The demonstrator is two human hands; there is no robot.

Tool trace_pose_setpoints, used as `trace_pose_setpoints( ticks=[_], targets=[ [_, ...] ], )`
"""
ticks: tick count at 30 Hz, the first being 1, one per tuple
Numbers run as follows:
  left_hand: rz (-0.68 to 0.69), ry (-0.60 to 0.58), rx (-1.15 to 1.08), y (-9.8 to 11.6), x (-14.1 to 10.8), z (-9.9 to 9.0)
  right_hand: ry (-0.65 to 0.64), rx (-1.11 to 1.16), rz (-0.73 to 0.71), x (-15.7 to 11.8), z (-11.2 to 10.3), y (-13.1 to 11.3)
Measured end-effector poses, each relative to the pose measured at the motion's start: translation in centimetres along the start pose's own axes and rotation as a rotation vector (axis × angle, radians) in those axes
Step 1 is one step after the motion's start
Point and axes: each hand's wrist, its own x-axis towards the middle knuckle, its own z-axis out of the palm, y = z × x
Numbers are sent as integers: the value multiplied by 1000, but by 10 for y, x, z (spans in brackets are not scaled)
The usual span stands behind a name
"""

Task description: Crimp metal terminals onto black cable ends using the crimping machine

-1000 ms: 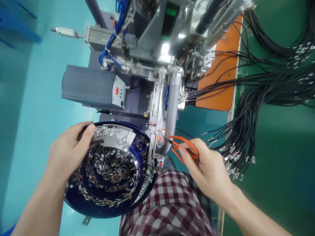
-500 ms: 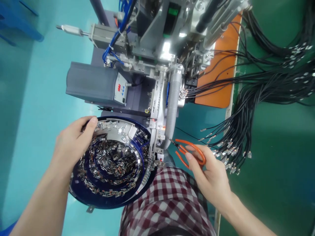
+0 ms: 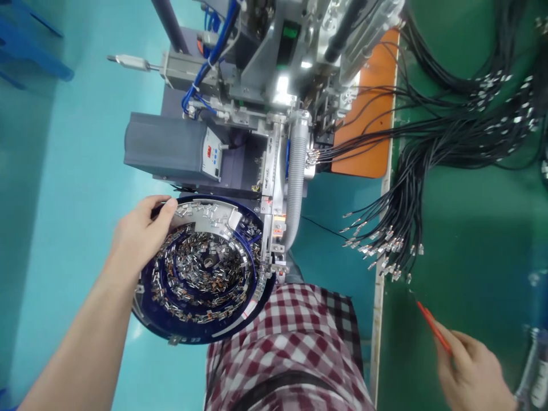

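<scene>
My left hand (image 3: 143, 231) is closed on the upper left rim of a dark blue round feeder bowl (image 3: 158, 328), thumb on top and the other fingers partly hidden behind the edge. Many small metal terminals (image 3: 205, 268) lie heaped in the bowl and along its spiral track. Over the green table on the right, my right hand (image 3: 468, 365) is closed around orange-handled pliers (image 3: 434, 328). Their thin tip points up and left, near the crimped ends of a bundle of black cables (image 3: 411, 200), without visibly touching them.
A machine (image 3: 274, 57) with blue air hoses stands at the top. Below it are a grey control box (image 3: 166, 145) with a red display and a ribbed grey hose (image 3: 296, 182). Cables cross an orange board (image 3: 368, 148) onto the green table (image 3: 471, 240).
My right hand has carried the pliers right and down, from beside the ribbed hose to over the green table. My left hand stays on the bowl rim. The view has shifted slightly.
</scene>
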Motion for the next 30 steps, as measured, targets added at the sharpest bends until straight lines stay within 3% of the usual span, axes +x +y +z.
trace_pose_setpoints(
  ticks=[2,4,8,10,12,14,17,22,26,28,30],
  targets=[
    [9,-15,7,2,-1,-2,-81,-86,-3,-12,7,11],
    [20,-31,16,3,-1,-3,-72,-71,50,-13,7,5],
    [29,-34,40,2,-1,-1,22,197,159,7,-16,-51],
    [28,-25,48,2,-1,1,47,388,24,16,-26,-92],
    [36,-22,44,1,-1,3,-145,540,-195,22,-29,-133],
    [53,-22,33,0,-2,4,-214,619,-401,21,-25,-168],
    [85,-16,26,0,-5,5,-224,654,-483,14,-11,-199],
    [150,9,48,-5,-9,9,-185,644,-446,2,6,-218],
    [191,39,35,-6,-7,10,-147,691,-410,-5,4,-227],
    [205,99,12,-4,-14,6,-119,720,-359,-12,-1,-216],
    [257,235,6,3,-36,1,-64,678,-234,-22,-4,-186]
  ],
)
